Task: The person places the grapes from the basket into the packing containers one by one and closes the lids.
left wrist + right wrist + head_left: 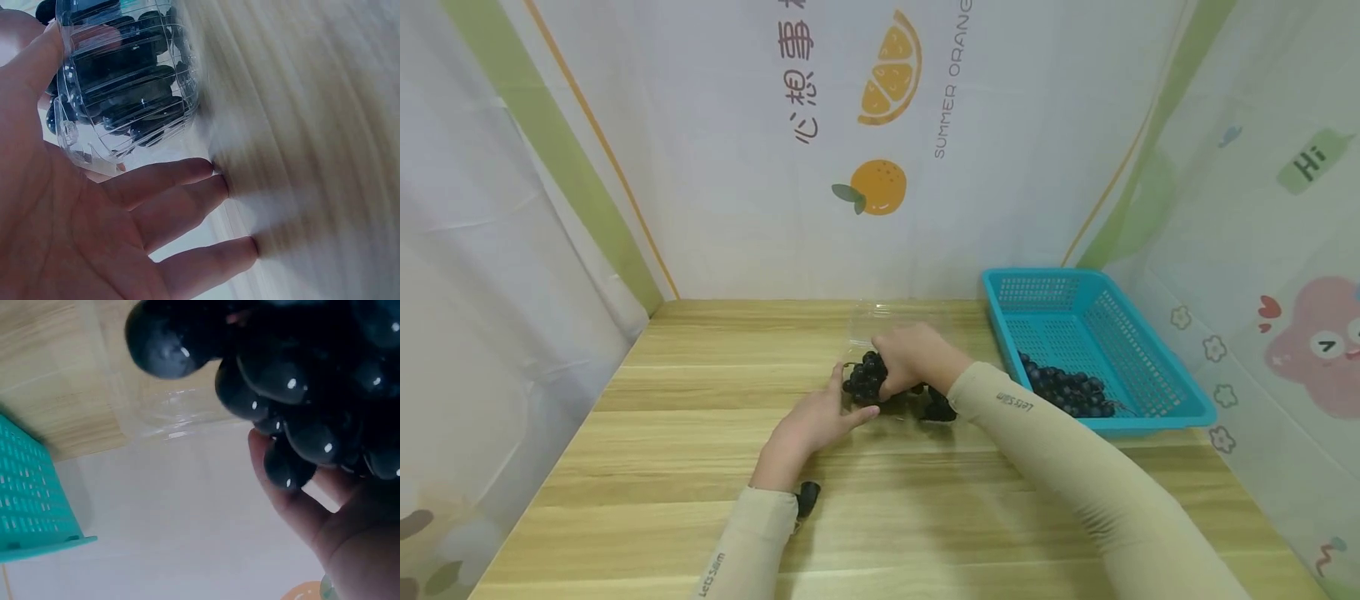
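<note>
A clear plastic box (pixel 190 94) with dark grapes inside stands on the table, its clear lid (pixel 880 312) folded out toward the back wall. From above, my right hand (pixel 917 354) grips a bunch of dark grapes (pixel 865 379) at the box; the right wrist view shows its fingers behind the grapes (pixel 294 431). At the box's left side, my left hand (pixel 808 421) touches the plastic with thumb and forefinger spread. Its other fingers (pixel 181 209) are extended, their tips at the wooden tabletop. More dark grapes (pixel 938 407) show at the box's right end, partly behind the right forearm.
On the right stands a blue perforated basket (pixel 1176 392) with another bunch of dark grapes (pixel 1067 392) in its near left part. A small black object (pixel 807 498) is at the left wrist. Printed curtains (pixel 737 208) close off the back and sides of the wooden table (pixel 700 450).
</note>
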### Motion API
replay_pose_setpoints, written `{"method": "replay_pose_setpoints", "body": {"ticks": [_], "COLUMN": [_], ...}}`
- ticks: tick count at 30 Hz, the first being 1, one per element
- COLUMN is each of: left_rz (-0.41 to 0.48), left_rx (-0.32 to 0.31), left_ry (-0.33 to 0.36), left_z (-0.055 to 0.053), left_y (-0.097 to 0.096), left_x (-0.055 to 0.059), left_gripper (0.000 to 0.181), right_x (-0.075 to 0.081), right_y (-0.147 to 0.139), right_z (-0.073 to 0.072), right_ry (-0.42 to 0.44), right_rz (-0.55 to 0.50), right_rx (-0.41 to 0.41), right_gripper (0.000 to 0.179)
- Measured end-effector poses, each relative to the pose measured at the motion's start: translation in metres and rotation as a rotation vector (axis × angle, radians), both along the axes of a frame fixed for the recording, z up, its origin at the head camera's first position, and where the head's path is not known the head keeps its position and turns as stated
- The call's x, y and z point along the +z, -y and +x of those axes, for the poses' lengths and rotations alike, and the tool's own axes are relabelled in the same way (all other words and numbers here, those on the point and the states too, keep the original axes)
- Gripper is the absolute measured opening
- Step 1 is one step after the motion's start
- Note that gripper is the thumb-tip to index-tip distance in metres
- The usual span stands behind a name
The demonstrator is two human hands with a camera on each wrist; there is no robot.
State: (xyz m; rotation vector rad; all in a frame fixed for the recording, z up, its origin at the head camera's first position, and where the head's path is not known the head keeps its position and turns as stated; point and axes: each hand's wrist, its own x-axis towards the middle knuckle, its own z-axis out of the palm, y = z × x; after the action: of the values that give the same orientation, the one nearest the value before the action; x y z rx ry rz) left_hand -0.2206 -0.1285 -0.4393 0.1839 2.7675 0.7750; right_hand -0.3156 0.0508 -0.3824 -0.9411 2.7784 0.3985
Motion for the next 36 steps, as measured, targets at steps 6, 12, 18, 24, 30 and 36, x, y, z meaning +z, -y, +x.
{"method": "replay_pose_setpoints", "body": {"ticks": [6,12,18,24,30,36], "left_rz": [0.008,0.023,0.016,0.012,0.005,0.003], "left_rx": [-0.014,-0.024,-0.026,-0.027,-0.012,0.001], "left_ry": [0.002,0.013,0.012,-0.007,-0.001,0.011], "left_z": [0.001,0.001,0.001,-0.001,0.0,0.0], "left_y": [0.001,0.001,0.001,-0.002,-0.004,-0.003], "left_x": [0.001,0.003,0.004,0.005,0.003,0.002], "left_gripper": [0.112,0.11,0.11,0.11,0.113,0.114], "right_x": [-0.005,-0.002,-0.002,-0.008,-0.005,0.018], "right_y": [0.002,0.006,0.004,-0.002,-0.007,-0.006], "right_z": [0.002,0.011,0.004,-0.003,0.005,0.009], "right_ry": [-0.024,-0.073,0.015,0.056,0.064,0.221], "right_rz": [0.04,0.075,-0.061,-0.067,-0.037,-0.067], "right_rx": [-0.025,-0.024,-0.029,-0.038,-0.023,-0.021], "right_gripper": [0.089,0.096,0.057,0.057,0.098,0.112]}}
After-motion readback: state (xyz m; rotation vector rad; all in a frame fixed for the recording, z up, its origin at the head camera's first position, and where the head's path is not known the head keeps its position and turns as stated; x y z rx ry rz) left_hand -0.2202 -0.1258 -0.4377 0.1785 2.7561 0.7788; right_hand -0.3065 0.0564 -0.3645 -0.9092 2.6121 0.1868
